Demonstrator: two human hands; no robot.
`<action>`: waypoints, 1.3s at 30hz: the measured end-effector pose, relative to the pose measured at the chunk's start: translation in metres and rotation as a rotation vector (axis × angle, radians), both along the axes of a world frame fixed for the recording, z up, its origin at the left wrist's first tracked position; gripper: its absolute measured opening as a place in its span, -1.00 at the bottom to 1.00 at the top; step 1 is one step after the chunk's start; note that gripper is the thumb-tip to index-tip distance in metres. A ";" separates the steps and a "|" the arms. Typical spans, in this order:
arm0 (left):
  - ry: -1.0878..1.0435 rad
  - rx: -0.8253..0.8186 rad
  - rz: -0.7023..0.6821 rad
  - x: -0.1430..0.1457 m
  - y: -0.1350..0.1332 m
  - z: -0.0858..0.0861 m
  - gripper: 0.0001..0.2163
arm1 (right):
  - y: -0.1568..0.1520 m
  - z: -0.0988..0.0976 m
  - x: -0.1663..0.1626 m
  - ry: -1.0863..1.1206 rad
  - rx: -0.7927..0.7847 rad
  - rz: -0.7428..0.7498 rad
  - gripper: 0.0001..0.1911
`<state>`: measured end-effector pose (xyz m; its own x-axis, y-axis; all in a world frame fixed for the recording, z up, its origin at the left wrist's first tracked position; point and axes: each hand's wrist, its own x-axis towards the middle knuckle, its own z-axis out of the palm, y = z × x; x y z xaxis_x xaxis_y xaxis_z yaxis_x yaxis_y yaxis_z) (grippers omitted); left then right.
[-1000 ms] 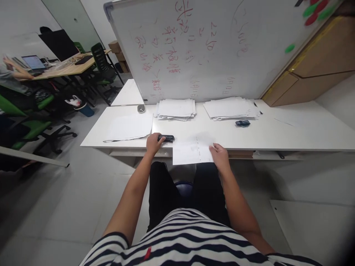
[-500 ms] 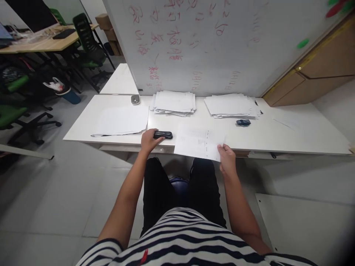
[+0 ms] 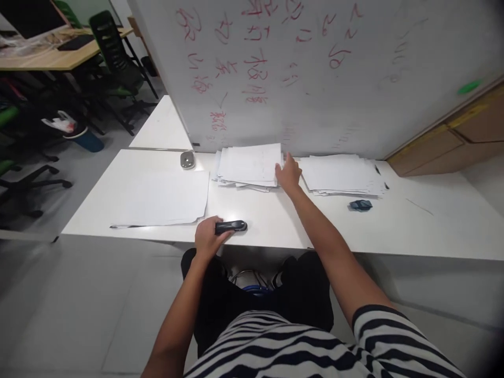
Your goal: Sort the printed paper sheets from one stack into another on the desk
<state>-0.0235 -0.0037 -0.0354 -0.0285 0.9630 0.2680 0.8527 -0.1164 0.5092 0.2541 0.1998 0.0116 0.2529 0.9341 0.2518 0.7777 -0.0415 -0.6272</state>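
Note:
My left hand (image 3: 207, 239) is closed around the near end of a black stapler (image 3: 231, 227) that lies at the front edge of the white table (image 3: 275, 226). My right hand (image 3: 289, 172) is stretched out to the back of the table, its fingers on the right edge of the middle stack of white sheets (image 3: 248, 166). A second, wider stack of sheets (image 3: 340, 175) lies just right of that hand. It is not clear whether the right fingers pinch a sheet.
A loose spread of paper (image 3: 159, 198) lies on the table's left part, with a small grey round object (image 3: 187, 159) behind it. A small dark object (image 3: 360, 205) sits right of centre. A whiteboard (image 3: 315, 68) with red writing stands behind the table. Office chairs and desks stand at far left.
My right hand carried the sheet from the table's front edge back to the middle stack. My left hand stayed on the stapler. The camera moved closer to the table.

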 end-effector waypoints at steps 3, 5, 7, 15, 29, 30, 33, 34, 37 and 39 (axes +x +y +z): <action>-0.001 0.003 -0.015 -0.002 0.002 -0.002 -0.64 | -0.013 -0.010 0.030 -0.265 0.050 -0.047 -0.46; -0.008 0.005 -0.033 -0.004 0.003 -0.004 -0.67 | -0.032 -0.022 0.059 -0.354 0.043 -0.133 -0.47; -0.019 0.009 -0.052 -0.007 0.004 -0.006 -0.67 | -0.050 -0.037 0.084 -0.381 -0.033 -0.224 -0.40; -0.041 -0.033 -0.018 -0.006 0.004 -0.002 -0.64 | -0.065 -0.064 0.103 -0.303 0.006 -0.298 -0.46; -0.021 -0.034 0.074 0.001 0.001 0.005 -0.62 | -0.064 -0.065 0.114 0.013 0.062 -0.368 -0.53; -0.020 -0.033 0.072 0.002 0.001 0.006 -0.62 | -0.064 -0.065 0.115 0.023 0.069 -0.371 -0.53; -0.017 -0.030 0.061 0.001 0.001 0.006 -0.62 | -0.064 -0.066 0.116 0.043 0.078 -0.372 -0.51; -0.015 -0.031 0.060 0.001 0.001 0.007 -0.62 | -0.064 -0.066 0.117 0.046 0.073 -0.373 -0.51; -0.013 -0.039 0.071 0.001 0.001 0.006 -0.62 | -0.066 -0.063 0.117 0.045 0.046 -0.365 -0.51; -0.013 -0.040 0.084 0.001 0.001 0.006 -0.62 | -0.067 -0.061 0.117 0.042 0.036 -0.349 -0.52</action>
